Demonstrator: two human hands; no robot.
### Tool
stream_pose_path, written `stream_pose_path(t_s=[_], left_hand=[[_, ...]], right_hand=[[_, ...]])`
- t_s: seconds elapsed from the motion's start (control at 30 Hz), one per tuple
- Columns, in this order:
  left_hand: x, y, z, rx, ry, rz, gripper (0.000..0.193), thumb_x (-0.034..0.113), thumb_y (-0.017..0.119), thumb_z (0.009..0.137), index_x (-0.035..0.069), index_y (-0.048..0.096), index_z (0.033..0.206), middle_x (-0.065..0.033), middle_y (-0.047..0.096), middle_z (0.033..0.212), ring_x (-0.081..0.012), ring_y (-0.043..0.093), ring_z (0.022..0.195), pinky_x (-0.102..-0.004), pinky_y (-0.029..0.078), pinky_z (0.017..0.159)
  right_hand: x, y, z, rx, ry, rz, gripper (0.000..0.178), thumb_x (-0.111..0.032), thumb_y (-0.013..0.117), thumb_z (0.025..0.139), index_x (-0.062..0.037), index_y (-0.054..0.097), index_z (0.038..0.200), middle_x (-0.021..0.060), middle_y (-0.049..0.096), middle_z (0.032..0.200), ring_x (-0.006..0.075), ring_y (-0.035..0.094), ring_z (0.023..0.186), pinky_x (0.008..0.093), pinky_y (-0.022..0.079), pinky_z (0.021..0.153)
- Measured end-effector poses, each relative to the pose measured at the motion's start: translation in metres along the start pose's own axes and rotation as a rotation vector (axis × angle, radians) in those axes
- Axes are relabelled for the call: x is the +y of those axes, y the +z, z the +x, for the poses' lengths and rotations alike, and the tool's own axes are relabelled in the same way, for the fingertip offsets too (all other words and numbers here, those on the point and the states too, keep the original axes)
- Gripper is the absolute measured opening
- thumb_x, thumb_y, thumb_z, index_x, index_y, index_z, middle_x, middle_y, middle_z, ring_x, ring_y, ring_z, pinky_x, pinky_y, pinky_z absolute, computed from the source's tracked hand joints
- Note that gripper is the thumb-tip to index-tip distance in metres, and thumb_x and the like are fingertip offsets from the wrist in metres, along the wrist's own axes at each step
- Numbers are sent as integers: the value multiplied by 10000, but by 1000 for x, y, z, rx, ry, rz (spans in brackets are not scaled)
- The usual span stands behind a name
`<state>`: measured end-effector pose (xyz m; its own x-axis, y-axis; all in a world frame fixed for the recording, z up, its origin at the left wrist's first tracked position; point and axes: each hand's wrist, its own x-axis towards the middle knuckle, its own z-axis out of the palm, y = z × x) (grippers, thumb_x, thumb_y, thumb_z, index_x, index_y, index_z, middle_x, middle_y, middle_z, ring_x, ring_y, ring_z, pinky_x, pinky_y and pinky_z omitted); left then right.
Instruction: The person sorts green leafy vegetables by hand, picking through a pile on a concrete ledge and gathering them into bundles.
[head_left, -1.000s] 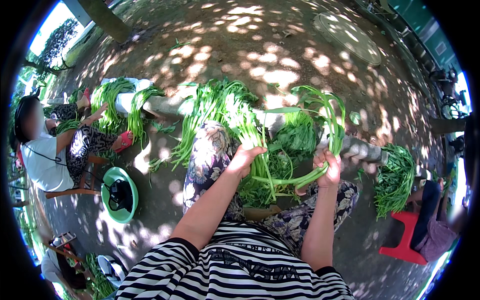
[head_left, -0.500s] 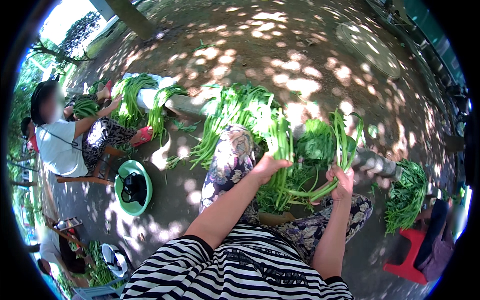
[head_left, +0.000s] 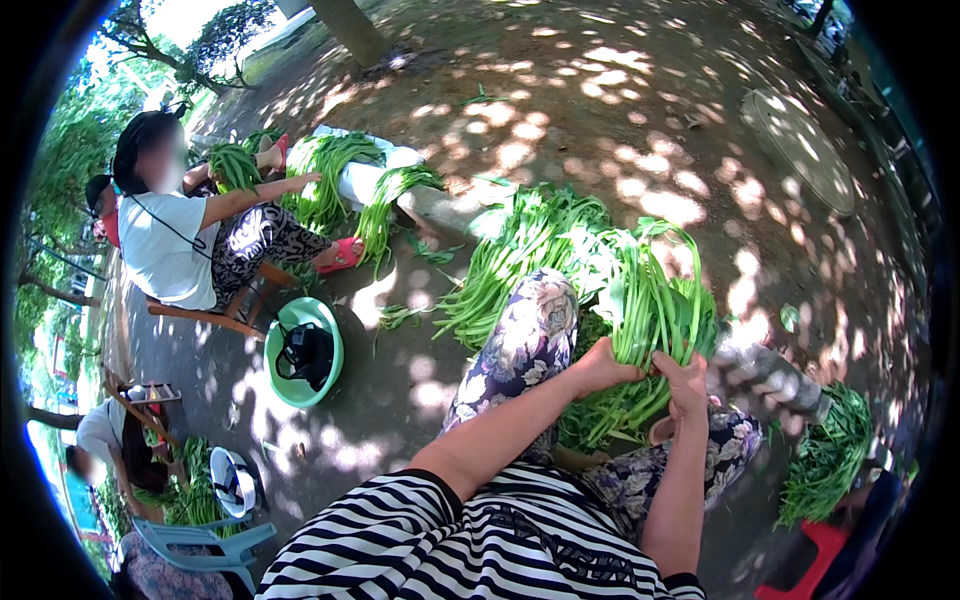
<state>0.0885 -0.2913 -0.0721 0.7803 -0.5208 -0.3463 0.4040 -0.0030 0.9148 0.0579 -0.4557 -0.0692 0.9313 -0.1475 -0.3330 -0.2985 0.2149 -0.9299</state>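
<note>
My left hand (head_left: 608, 368) is closed round the lower ends of a bunch of long leafy green stalks (head_left: 645, 310). Right beside it, my right hand (head_left: 685, 383) pinches stalks of the same kind, its thumb pressed along them. The two hands are almost touching, above my knees in flowered trousers. Beyond my left knee lies a large heap of the same greens (head_left: 520, 250), stems pointing toward me. Under my hands, more loose greens (head_left: 605, 420) lie between my legs, partly hidden by my wrists.
At left, a seated person (head_left: 165, 240) handles greens draped over a low ledge (head_left: 440, 210). Near that chair stands a green basin (head_left: 335, 375) with a black item inside. Another green pile (head_left: 828, 455) lies at right, near a red stool (head_left: 810, 570). Farther left is a blue chair (head_left: 200, 540).
My hands were apart, each with stalks; now they have come together, and the right hand's stalks lie against the left's bunch. The whole view has swung toward the left.
</note>
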Motion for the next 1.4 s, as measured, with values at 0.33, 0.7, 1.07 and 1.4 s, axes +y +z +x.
stream_pose_path(t_s=[0.33, 0.7, 1.07, 1.4], left_hand=[[-18, -1, 7, -93, -21, -83, 304, 21, 652, 682, -12, 575, 974, -68, 607, 832, -123, 562, 708, -267, 467, 654], [-12, -1, 12, 59, -134, -343, 291, 53, 645, 755, -30, 549, 1017, -102, 616, 865, -135, 582, 699, -271, 481, 645], [-42, -12, 29, 259, -3, -341, 261, 10, 653, 741, 23, 565, 986, -39, 598, 859, -135, 574, 692, -260, 488, 621], [-22, -4, 22, 202, -151, -340, 252, 15, 669, 733, 20, 566, 963, -43, 583, 803, -138, 560, 672, -276, 479, 599]], right_hand=[[9, 8, -5, 16, -18, -14, 288, -27, 610, 727, 11, 552, 1007, 37, 594, 881, 121, 551, 759, 265, 449, 693], [-8, -24, -10, 55, -146, 134, 129, 1, 567, 742, 18, 528, 863, 60, 537, 698, 152, 532, 545, 275, 451, 507], [-31, -76, -37, 176, -332, 488, 141, 9, 531, 745, 35, 512, 882, 87, 516, 717, 156, 492, 483, 273, 407, 423], [-22, -48, -31, 50, -129, 342, 266, 47, 605, 676, 24, 511, 923, 57, 496, 691, 128, 458, 480, 256, 355, 406]])
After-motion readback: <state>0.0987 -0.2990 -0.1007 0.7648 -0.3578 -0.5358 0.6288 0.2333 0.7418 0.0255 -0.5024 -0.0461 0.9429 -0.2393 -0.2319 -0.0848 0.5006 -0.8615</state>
